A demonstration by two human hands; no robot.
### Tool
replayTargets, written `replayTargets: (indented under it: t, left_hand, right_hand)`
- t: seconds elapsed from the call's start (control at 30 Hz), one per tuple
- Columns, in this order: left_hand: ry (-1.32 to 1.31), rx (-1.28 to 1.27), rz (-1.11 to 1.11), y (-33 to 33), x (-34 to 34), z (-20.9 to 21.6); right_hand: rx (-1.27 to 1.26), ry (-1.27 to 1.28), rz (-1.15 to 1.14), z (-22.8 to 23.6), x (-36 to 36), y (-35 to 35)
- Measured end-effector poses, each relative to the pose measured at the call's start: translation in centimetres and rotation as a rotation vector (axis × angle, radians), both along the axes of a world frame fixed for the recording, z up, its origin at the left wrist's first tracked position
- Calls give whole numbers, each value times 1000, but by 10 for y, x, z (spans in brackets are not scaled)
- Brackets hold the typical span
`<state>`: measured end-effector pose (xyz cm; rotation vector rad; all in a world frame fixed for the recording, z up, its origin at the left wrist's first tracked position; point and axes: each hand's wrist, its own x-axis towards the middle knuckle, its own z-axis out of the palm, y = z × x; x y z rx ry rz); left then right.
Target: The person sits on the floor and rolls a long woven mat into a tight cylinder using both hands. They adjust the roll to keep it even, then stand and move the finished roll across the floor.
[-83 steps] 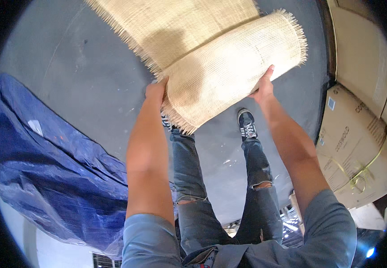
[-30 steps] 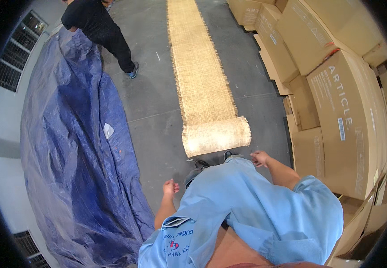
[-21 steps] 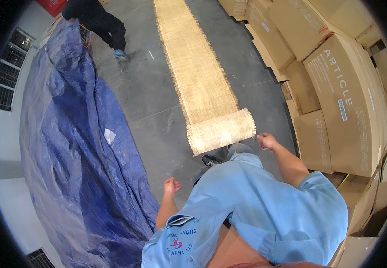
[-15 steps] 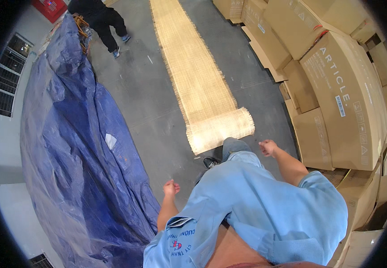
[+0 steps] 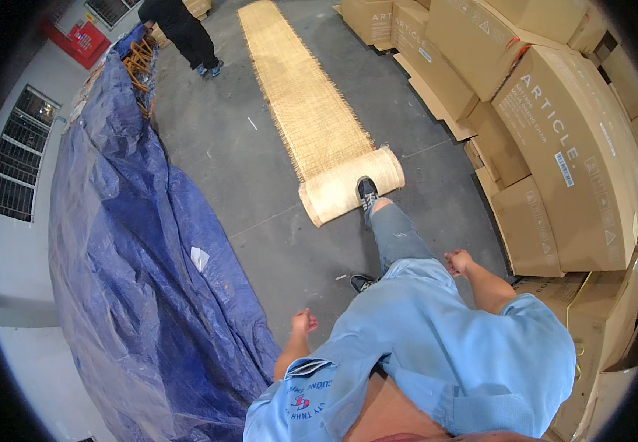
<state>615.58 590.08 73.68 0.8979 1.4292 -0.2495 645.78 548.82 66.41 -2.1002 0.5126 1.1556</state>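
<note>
A long strip of tan woven cane webbing (image 5: 308,96) with frayed edges lies on the grey floor. Its near end is wound into a thick roll (image 5: 345,188). One of my dark shoes (image 5: 367,190) is at the roll, apparently against it; the other stands nearer me. My left hand (image 5: 304,322) hangs at my side with its fingers curled, nearest the blue tarpaulin (image 5: 157,272). On the other side my right hand (image 5: 458,262) is held out from my body, fingers also curled. Neither hand touches the webbing, and nothing shows in either one.
Large brown cardboard boxes (image 5: 555,147) are stacked along the right. The tarpaulin drapes over a long heap on the left, with orange-brown frames (image 5: 138,62) showing at its far end. Beyond them stands a person in dark clothes (image 5: 183,33), near a red wall box (image 5: 83,44).
My foot has swung forward to the roll, which now appears slightly farther up and left. Both hands stay off the webbing. The other person's feet have come together.
</note>
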Motion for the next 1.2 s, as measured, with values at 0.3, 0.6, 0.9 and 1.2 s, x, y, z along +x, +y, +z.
replayTargets:
  t: [0.3, 0.6, 0.9, 1.2]
  left_hand:
    - [-42, 129, 85, 42, 84, 12]
    - [88, 227, -383, 75, 189, 35]
    - [-142, 389, -295, 153, 392, 46]
    - [-216, 389, -367, 161, 477, 45]
  right_hand:
    - [-111, 220, 161, -31, 84, 58]
    - [308, 94, 2, -43, 239, 194]
    - [267, 59, -247, -52, 322, 149]
    - [-32, 292, -327, -74, 273, 49]
